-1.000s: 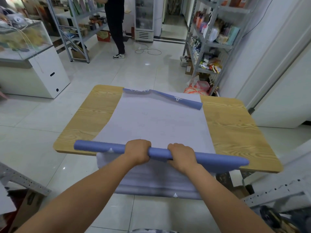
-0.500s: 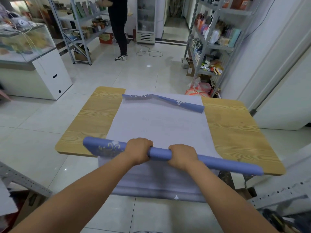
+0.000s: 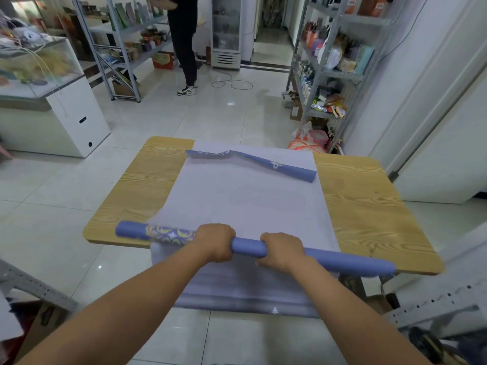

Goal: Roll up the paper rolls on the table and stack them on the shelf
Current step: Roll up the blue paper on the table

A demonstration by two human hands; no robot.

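Observation:
A long blue paper roll (image 3: 247,247) lies across the near edge of the wooden table (image 3: 369,206). My left hand (image 3: 216,242) and my right hand (image 3: 283,250) both grip it near its middle, fingers curled over the top. A yellow moon-and-star print shows on the roll's left part. Pale unrolled paper (image 3: 245,198) covers the table's middle and hangs over the near edge. Its far end (image 3: 279,165) is curled up, blue side out.
A metal shelf (image 3: 332,72) with goods stands at the back right, another shelf (image 3: 126,30) at the back left. A person in black (image 3: 184,43) stands by it. A glass counter (image 3: 44,96) is at the left. Metal rails lie by my feet on both sides.
The roll has turned under my hands, bringing the yellow print into view on its left part. It has shifted slightly further onto the table and to the right.

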